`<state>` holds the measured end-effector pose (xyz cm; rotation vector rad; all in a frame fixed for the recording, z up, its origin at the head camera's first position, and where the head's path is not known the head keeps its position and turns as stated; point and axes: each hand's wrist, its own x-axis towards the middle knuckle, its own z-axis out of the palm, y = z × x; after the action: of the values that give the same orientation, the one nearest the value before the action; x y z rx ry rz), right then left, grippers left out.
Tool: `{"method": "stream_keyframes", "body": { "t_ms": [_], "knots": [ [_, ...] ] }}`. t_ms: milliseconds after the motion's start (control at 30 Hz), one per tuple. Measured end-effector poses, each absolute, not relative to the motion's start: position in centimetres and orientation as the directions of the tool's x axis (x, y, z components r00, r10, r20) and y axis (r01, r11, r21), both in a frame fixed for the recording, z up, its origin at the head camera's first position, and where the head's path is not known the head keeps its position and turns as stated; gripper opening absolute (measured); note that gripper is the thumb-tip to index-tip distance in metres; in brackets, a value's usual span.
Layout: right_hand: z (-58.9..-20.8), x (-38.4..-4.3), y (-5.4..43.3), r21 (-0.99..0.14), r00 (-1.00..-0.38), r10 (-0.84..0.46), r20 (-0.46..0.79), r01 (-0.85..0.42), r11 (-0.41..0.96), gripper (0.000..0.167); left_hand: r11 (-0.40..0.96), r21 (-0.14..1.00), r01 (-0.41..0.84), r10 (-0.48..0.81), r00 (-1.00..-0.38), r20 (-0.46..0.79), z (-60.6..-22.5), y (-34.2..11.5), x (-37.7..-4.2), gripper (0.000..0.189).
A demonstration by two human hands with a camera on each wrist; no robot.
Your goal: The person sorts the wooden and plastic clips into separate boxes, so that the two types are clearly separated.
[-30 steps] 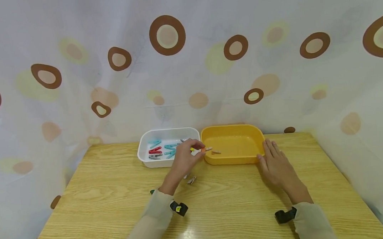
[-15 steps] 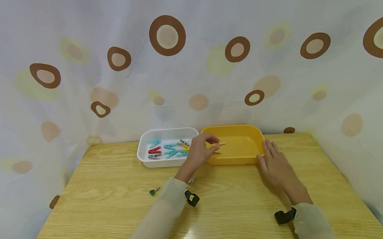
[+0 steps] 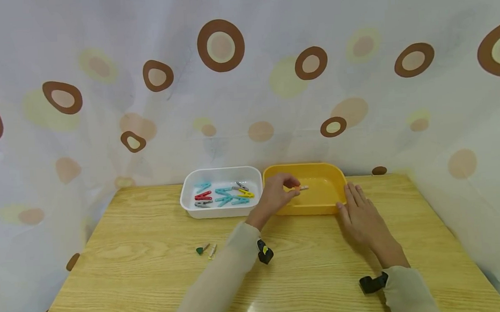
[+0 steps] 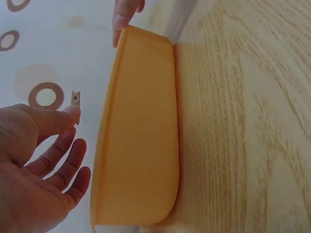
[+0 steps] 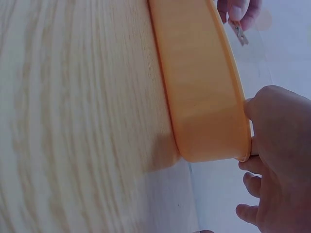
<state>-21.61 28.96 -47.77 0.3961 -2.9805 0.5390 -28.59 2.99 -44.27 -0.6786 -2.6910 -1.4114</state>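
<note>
Over the yellow bin [image 3: 311, 210], my left hand [image 3: 274, 192] pinches a small wooden clothespin [image 3: 304, 187] between thumb and forefinger, an orange bit showing at its pinched end. In the left wrist view, the jaw end of this clothespin [image 4: 76, 99] points up past the thumb, and the other fingers are loosely bent. My right hand [image 3: 363, 218] rests against the right end of the yellow bin, fingers extended along it, the thumb at the front corner of its rim. The right wrist view shows the thumb touching the rim and several fingertips behind the end wall.
A white bin [image 3: 219, 213] stands left of the yellow one, with several teal, red [image 3: 203, 195], grey and yellow [image 3: 246, 193] plastic clips inside. On the wooden table in front lie a small green-tipped clothespin [image 3: 200, 250] and a pale one [image 3: 212, 251]. A patterned curtain hangs behind.
My left hand has moved right with the clothespin, from between the bins to over the yellow bin, uncovering clips in the white bin. The right hand has stayed at the yellow bin.
</note>
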Motion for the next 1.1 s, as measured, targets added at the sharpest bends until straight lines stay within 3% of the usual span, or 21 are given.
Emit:
{"method": "stream_keyframes", "body": {
  "t_ms": [933, 1100],
  "knots": [
    [-47.7, -21.7, 29.1, -0.337, -0.963, -0.235, 0.133, -0.267, 0.903, 0.070, 0.627, 0.703, 0.335, 0.403, -0.912, 0.076, -45.5, 4.9, -30.5, 0.009],
    [-47.8, -21.6, 29.1, -0.349, -0.961, -0.238, 0.141, -0.273, 0.896, 0.070, 0.617, 0.708, 0.343, 0.414, -0.907, 0.078, -45.5, 4.9, -30.3, 0.020]
  ]
}}
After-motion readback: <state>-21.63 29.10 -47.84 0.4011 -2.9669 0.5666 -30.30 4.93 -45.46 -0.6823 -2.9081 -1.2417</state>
